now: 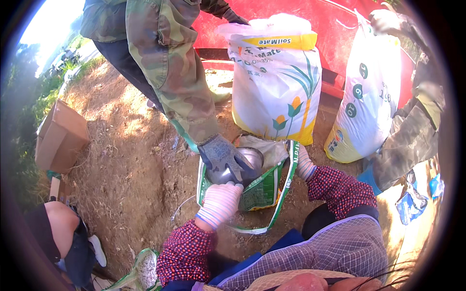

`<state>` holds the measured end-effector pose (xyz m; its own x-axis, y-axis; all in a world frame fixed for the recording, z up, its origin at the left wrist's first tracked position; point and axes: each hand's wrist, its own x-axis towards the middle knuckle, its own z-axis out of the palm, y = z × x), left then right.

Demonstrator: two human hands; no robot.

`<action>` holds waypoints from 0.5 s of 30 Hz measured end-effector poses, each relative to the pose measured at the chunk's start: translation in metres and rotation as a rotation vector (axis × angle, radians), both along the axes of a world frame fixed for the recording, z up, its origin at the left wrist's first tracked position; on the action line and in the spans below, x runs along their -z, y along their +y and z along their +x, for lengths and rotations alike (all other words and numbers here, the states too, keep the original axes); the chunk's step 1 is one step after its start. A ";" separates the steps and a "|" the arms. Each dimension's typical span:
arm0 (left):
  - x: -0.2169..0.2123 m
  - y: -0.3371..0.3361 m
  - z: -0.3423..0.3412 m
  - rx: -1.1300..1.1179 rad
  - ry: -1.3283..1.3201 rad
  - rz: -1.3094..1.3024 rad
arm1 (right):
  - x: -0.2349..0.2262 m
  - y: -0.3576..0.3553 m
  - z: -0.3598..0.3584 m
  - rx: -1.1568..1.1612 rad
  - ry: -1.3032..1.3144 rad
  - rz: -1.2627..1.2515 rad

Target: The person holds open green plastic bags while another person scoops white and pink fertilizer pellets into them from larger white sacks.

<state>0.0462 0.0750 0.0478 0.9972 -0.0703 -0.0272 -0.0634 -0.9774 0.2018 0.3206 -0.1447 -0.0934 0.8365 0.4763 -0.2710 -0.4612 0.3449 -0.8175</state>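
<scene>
As two hands [221,200] [305,165] flank one bag [262,193], one bowl [252,155] between, two sacks [276,89] [364,99]

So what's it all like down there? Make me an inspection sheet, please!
Surface: bare brown soil.
Job's things: open green-and-white plastic sack; round silvery metal bowl at its mouth, in a co-worker's grey-gloved hand.
Clutter: brown cardboard box; crumpled blue-and-white packaging.
Hands: left hand, white striped glove, close by the bowl; right hand, gloved likewise, at the sack's right edge. Both grips partly hidden.
Cables: nothing seen, only a thin pale strand on the soil.
Surroundings: large red panel; tall white-and-yellow sack; camouflage-clad co-worker.
</scene>
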 end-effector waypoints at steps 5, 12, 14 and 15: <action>-0.008 0.009 0.000 -0.100 0.134 -0.161 | -0.018 0.006 -0.021 -0.100 -0.239 0.029; 0.010 0.027 0.014 -0.423 -0.452 -0.193 | -0.071 0.010 -0.064 -0.227 -0.529 -0.305; 0.017 0.035 0.014 -0.452 -0.604 -0.010 | -0.076 0.010 -0.072 -0.339 -0.651 -0.344; 0.028 0.040 0.018 -0.547 -0.497 0.006 | -0.081 0.009 -0.076 -0.333 -0.769 -0.435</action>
